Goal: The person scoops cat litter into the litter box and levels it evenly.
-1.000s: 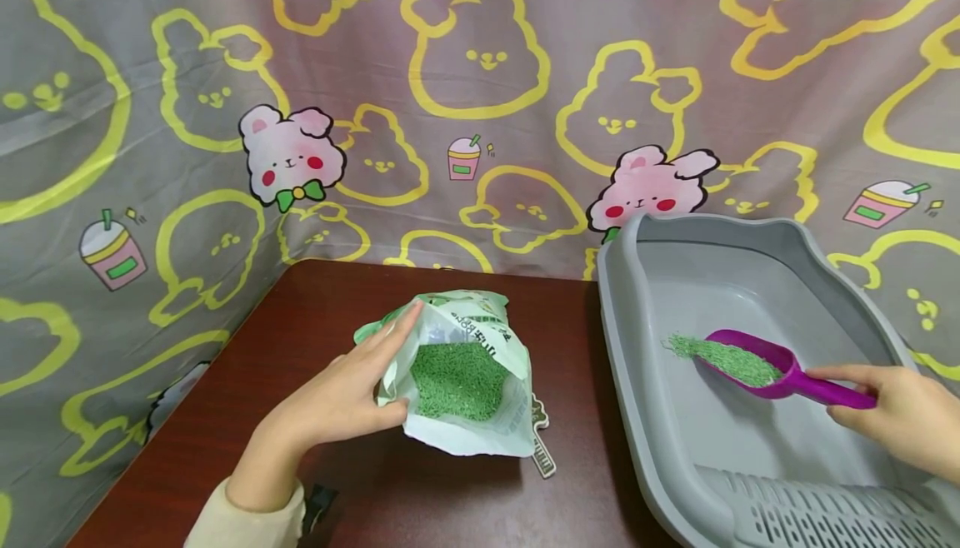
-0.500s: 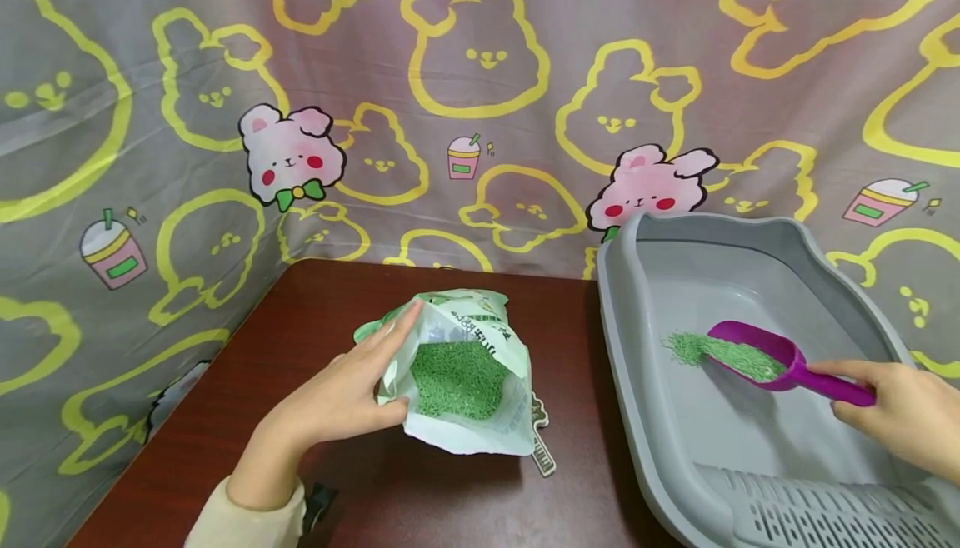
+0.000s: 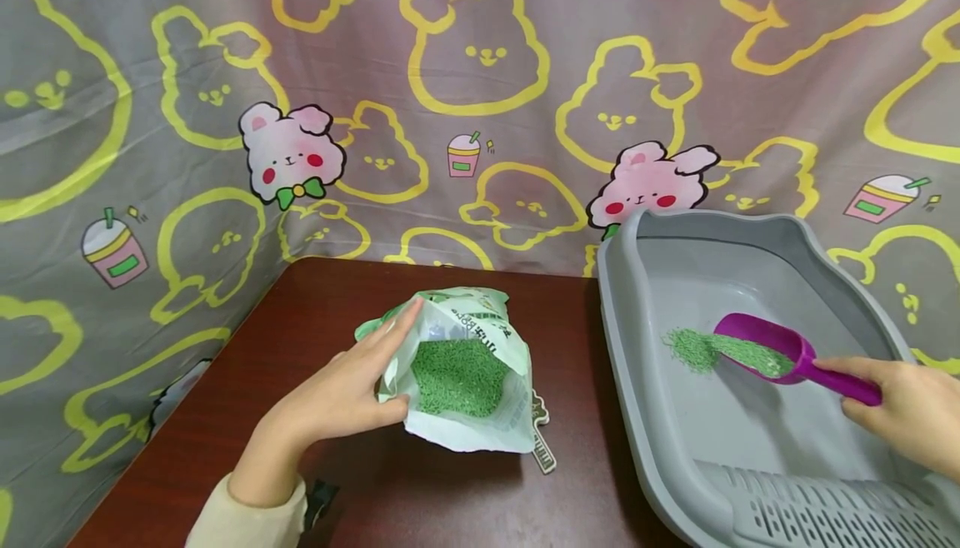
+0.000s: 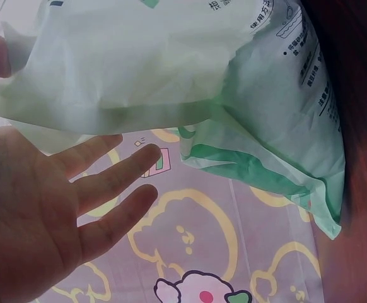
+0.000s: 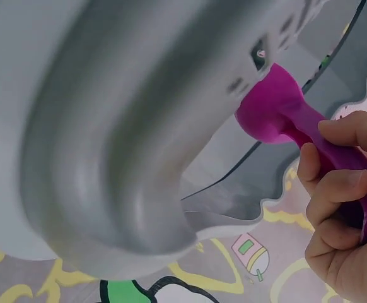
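Note:
A pale green and white bag (image 3: 468, 435) of green pellets (image 3: 457, 377) leans on the table, its mouth tilted toward me. My left hand (image 3: 337, 394) rests along the left of that mouth, thumb and fingers spread; in the left wrist view, several fingers (image 4: 111, 180) extend straight below the bag's edge. My right hand (image 3: 911, 406) grips the handle of a purple scoop (image 3: 757, 323) low inside a grey litter box (image 3: 615, 348). Green pellets fill part of the scoop and spill off its front lip into a small pile (image 3: 686, 352) on the box floor.
A slotted grey panel (image 3: 825, 515) forms the near side of the litter box. A small flat tag-like piece (image 3: 542, 448) lies beside the bag on the dark red table (image 3: 450, 506). Something black (image 3: 321, 502) lies by the left sleeve. Patterned cloth (image 3: 420, 57) hangs behind.
The scoop has drawn back slightly to the right, its front lip moving off the spilled pellets. The pile has grown larger. My left hand and the bag stay put.

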